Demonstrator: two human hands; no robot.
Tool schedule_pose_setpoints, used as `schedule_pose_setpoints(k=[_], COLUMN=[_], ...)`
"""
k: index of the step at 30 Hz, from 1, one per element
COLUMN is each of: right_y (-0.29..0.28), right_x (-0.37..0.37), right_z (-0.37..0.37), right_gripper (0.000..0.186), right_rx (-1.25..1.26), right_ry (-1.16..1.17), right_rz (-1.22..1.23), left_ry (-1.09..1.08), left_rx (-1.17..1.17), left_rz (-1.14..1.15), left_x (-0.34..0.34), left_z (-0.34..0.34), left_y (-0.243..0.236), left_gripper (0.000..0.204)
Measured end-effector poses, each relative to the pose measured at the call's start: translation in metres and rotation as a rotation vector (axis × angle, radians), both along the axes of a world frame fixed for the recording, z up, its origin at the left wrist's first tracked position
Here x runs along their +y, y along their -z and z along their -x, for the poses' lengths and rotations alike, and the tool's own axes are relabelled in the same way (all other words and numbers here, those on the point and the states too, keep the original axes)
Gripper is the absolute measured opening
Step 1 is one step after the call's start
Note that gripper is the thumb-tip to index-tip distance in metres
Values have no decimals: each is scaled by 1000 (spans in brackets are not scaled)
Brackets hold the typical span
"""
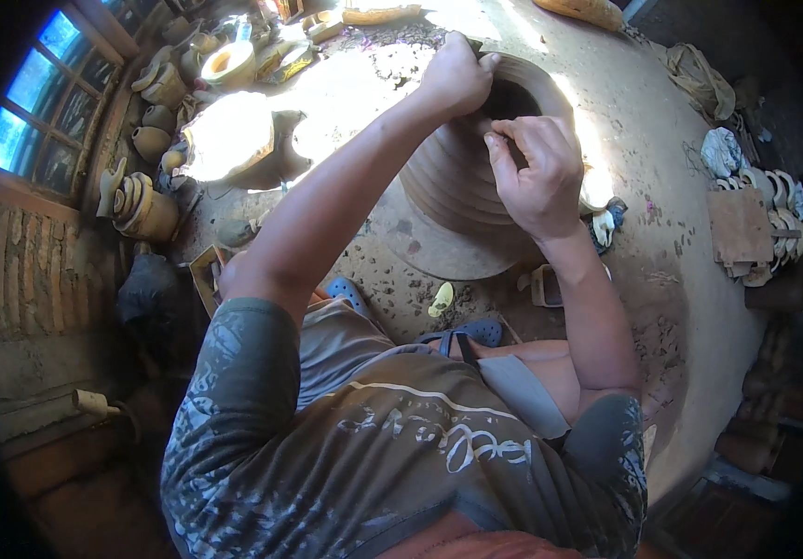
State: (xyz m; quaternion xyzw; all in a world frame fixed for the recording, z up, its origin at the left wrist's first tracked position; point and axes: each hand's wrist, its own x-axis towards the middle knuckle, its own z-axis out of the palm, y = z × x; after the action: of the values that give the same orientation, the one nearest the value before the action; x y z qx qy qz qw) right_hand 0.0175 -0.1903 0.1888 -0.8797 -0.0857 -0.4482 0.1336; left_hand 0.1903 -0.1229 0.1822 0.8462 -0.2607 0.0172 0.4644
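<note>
A large grey-brown clay pot [453, 182] with ridged walls and a dark open mouth stands upright on a round flat base [462, 265] in front of me. At the pot's near left rim, my left hand [460, 76] is closed in a fist with the thumb out. Something dark shows just beyond its knuckles, and what the fingers hold is hidden. My right hand [539, 172] is at the near right side of the mouth, its fingers curled and its thumb and forefinger close together at the rim. Whatever they pinch is too small to make out.
Several pots and bowls [229, 65] line the left wall below a window [47, 88]. A pale, brightly lit object [229, 135] is left of the pot. Clay crumbs and a yellow-green piece [441, 299] lie near my feet. Curved pieces [779, 191] are stacked at the right.
</note>
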Motion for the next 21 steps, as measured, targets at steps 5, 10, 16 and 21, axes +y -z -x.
schedule_pose_setpoints(k=[5, 10, 16, 21], right_y=[-3, -2, -3, 0], right_x=[-4, -9, -28, -51], right_z=[-4, -6, 3, 14], right_gripper=[8, 9, 14, 16], right_rx=[43, 19, 27, 22], right_ry=[-4, -69, -130, -179], right_rz=[-31, -22, 6, 24], left_ry=[126, 231, 435, 517], left_rx=[-7, -108, -185, -160], left_rz=[-34, -24, 37, -6], left_x=[5, 3, -4, 0], left_z=[-6, -24, -51, -47], left_y=[-4, 3, 9, -5], left_gripper=[57, 51, 54, 54])
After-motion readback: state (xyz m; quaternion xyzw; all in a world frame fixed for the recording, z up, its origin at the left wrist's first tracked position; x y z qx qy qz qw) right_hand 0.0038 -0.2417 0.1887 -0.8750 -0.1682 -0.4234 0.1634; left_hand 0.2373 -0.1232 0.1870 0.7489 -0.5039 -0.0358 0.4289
